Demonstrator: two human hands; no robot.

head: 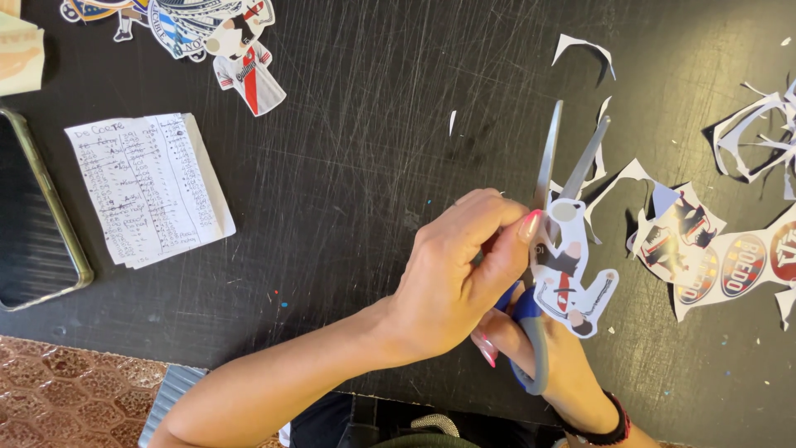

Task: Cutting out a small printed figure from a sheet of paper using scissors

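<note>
The left hand (460, 270) pinched a printed paper figure (568, 278) between thumb and fingers, holding it up just right of frame centre, above the black scratched tabletop (348, 199). The right hand (547, 357) lay beneath it at about 5 o'clock, fingers closed through the blue-and-grey handles of the scissors (551, 216). The blades pointed toward 12 o'clock and stood slightly parted, with the upper edge of the figure between them.

Progress, as judged from the layout: the cut-out was well advanced. The figure's lower body, legs and arms already showed a clean contour with a narrow white margin. The head region, at the blades, appeared to be the part in work; whether any waste strip remained attached there could not be determined, since the blades and thumb covered that edge.

Appearance of the figure: a small cartoon person in white and dark clothing with a red accent, printed on glossy stock, tilted with its head toward 12 o'clock.

Finished cut-outs (224, 37) lay at 11 o'clock. An uncut sheet portion with round printed badges (730, 261) lay at 3 o'clock, apparently yet to be trimmed. White offcuts (759, 133) were scattered at 2 o'clock. A handwritten paper note (149, 187) and a phone (33, 216) lay at 9 o'clock.
</note>
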